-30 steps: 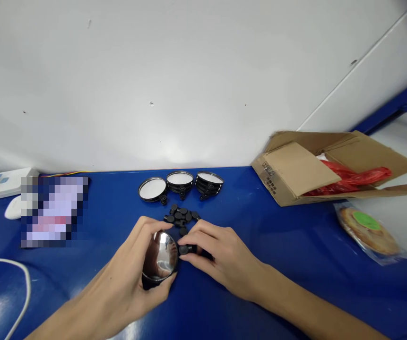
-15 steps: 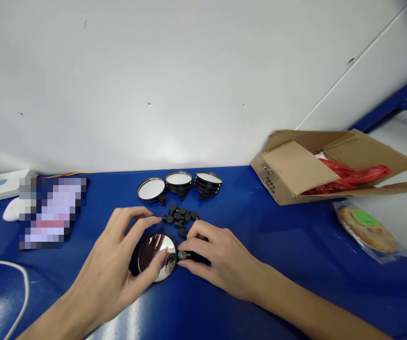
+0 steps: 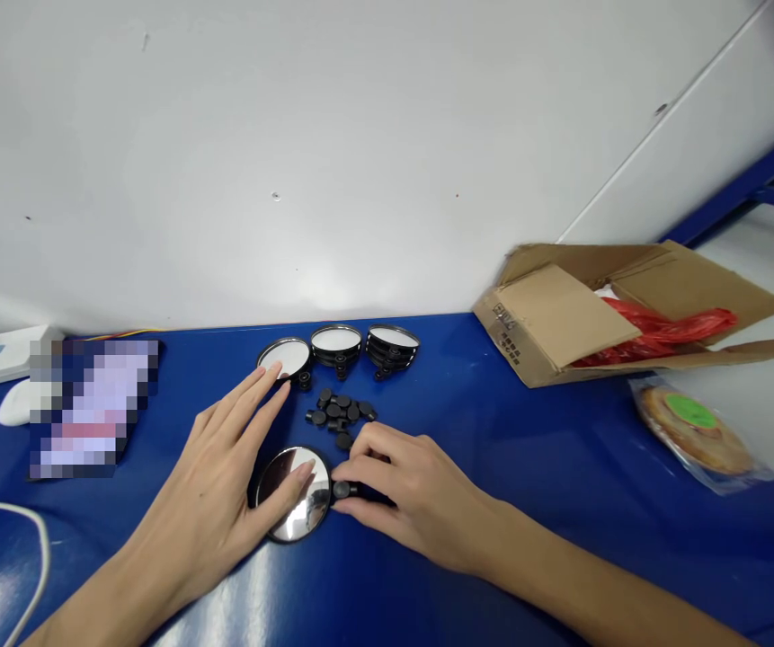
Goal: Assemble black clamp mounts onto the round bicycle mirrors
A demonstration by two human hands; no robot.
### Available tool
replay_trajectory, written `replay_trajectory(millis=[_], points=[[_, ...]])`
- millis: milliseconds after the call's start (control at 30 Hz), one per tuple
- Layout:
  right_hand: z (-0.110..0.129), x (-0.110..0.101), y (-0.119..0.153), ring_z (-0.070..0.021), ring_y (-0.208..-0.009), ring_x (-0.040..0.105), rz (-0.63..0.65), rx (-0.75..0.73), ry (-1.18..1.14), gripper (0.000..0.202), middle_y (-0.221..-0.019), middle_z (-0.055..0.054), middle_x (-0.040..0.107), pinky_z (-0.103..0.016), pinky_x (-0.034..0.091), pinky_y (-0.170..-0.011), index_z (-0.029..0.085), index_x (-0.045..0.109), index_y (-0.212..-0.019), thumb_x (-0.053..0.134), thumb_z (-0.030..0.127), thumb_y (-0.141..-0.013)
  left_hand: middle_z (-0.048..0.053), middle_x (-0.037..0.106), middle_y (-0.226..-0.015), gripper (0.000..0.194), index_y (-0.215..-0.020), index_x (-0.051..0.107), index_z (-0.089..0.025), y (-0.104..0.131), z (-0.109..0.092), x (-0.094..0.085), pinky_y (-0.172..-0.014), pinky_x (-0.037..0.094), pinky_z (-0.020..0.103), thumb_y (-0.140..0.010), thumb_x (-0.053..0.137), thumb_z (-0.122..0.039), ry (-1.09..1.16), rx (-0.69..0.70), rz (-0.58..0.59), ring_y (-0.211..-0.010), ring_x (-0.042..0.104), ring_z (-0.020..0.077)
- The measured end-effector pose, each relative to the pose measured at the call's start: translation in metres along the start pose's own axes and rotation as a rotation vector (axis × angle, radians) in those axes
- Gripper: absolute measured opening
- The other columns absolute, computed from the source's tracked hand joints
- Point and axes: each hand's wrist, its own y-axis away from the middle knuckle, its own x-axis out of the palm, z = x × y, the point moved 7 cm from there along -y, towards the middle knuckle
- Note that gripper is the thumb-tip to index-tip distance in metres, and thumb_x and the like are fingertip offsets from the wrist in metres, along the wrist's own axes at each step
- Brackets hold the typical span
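Note:
A round mirror [image 3: 304,514] with a black rim lies face up on the blue table. My left hand [image 3: 228,467] is spread beside it, the thumb over the glass and the fingertips reaching to the round mirror at the back left [image 3: 287,356]. At the near mirror's right edge, my right hand [image 3: 404,481] pinches a small black joint piece [image 3: 342,490] between thumb and fingers. Several loose black joint pieces [image 3: 339,411] lie in a cluster just beyond my hands.
Two more groups of round mirrors [image 3: 336,340] [image 3: 393,338] stand near the wall. A cardboard box [image 3: 562,314] with red plastic and a wrapped round item [image 3: 700,427] are at right. A phone [image 3: 93,409], white mouse [image 3: 19,402] and white cable [image 3: 45,548] are at left.
My left hand's fingers have straightened and extended forward towards the back left mirror. My right hand still pinches the black piece. The view has shifted slightly.

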Motion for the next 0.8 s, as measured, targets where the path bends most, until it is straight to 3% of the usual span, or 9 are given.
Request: replay_trajectory(millis=[400, 633, 800], points=[[0.003, -0.001, -0.001, -0.0157, -0.087, 0.069, 0.018, 0.011, 0.009, 0.017, -0.108, -0.003, 0.070, -0.029, 0.047, -0.068, 0.023, 0.080, -0.122, 0.079, 0.037, -0.112, 0.020, 0.031, -0.194, 0.086, -0.190, 0.012, -0.024, 0.000, 0.001, 0.005, -0.131, 0.039, 0.064, -0.120, 0.052, -0.056, 0.015, -0.001, 0.074, -0.177, 0.035, 0.0424], [0.003, -0.003, -0.001, -0.0162, -0.087, 0.068, -0.001, 0.022, -0.027, 0.025, -0.108, -0.004, 0.071, -0.029, 0.046, -0.068, 0.022, 0.081, -0.121, 0.074, 0.045, -0.115, 0.018, 0.029, -0.195, 0.086, -0.189, 0.013, -0.020, -0.005, -0.002, -0.005, -0.133, 0.033, 0.057, -0.121, 0.053, -0.054, -0.022, 0.003, -0.007, -0.179, 0.031, 0.0393], [0.003, -0.020, -0.004, -0.0163, -0.087, 0.064, -0.079, 0.125, -0.274, 0.031, -0.112, -0.006, 0.071, -0.031, 0.052, -0.077, 0.021, 0.081, -0.130, 0.069, 0.047, -0.117, 0.021, 0.034, -0.192, 0.087, -0.188, 0.017, -0.012, -0.007, -0.017, -0.017, -0.137, 0.027, 0.055, -0.120, 0.057, -0.048, -0.054, 0.070, -0.075, -0.180, 0.029, 0.0383]])
